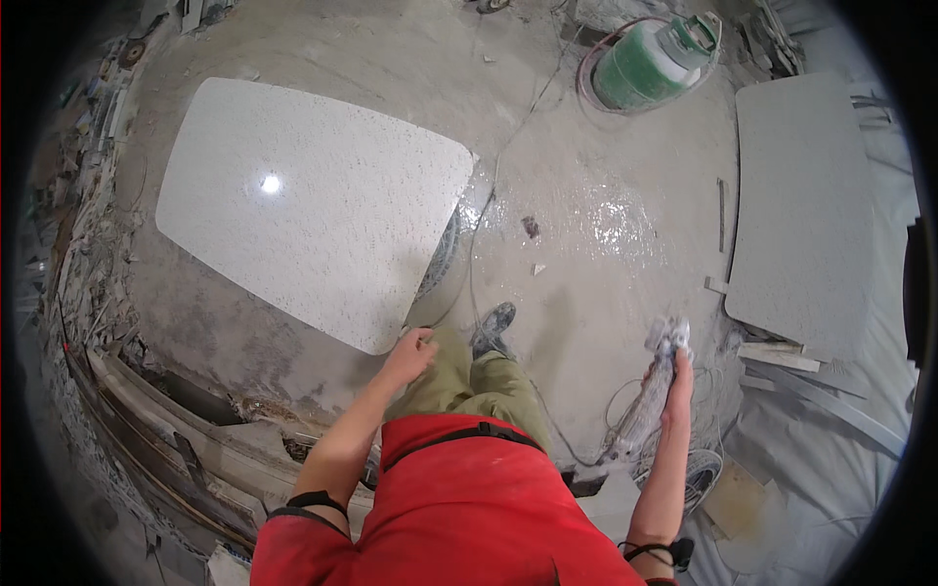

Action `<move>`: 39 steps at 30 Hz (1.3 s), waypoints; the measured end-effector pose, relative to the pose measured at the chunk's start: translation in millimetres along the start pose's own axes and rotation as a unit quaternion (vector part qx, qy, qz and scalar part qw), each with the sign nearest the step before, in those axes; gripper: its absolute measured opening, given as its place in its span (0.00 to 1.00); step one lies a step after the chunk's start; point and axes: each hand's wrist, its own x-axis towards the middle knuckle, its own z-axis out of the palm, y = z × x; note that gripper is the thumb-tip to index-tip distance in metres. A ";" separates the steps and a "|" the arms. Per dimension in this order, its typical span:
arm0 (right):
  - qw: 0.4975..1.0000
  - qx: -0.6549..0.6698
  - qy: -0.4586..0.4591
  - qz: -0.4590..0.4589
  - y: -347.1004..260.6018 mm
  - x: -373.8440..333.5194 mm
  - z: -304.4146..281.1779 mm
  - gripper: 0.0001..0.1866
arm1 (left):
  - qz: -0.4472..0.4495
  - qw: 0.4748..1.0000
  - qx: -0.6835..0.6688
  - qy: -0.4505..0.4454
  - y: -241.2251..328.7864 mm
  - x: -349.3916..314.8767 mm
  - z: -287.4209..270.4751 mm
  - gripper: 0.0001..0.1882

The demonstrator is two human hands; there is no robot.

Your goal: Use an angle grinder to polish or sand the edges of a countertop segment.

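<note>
My right hand [678, 386] is wrapped round a long, dust-covered hand-held power grinder [642, 415], its whitish head pointing away from me and its cord end toward me. My left hand [410, 357] hangs beside the near right corner of a large speckled white slab [313, 205]. Its fingers are loosely curled and apart, with nothing in them; whether they touch the slab's edge I cannot tell. The slab has rounded corners and a bright lamp reflection, and lies flat with a round support partly showing under its right edge.
A green and white gas cylinder [650, 63] stands at the far right. Another speckled slab [796, 210] leans at the right by grey sheeting [884, 283]. A cable [496, 176] crosses the wet floor [606, 220]. Rubble and boards [147, 420] line the left; wood strips [782, 356] lie right.
</note>
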 end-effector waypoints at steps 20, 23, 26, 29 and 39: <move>0.930 0.041 -0.259 0.258 7.8 266.6 314.2 0.32 | 0.004 0.960 -0.281 0.010 243.8 179.5 132.0 0.47; 0.898 0.054 -0.274 0.340 42.0 318.0 329.8 0.31 | -0.053 0.952 -0.299 0.034 225.6 232.1 141.1 0.49; 0.874 0.062 -0.284 0.389 87.7 374.5 340.0 0.31 | -0.096 0.950 -0.292 0.063 205.3 287.8 155.7 0.48; 0.869 0.015 -0.295 0.397 118.7 411.2 362.4 0.29 | -0.108 0.932 -0.329 0.105 177.0 330.9 161.6 0.45; 0.878 0.006 -0.277 0.389 127.8 478.9 416.6 0.23 | -0.101 0.931 -0.321 0.139 183.7 410.1 138.8 0.42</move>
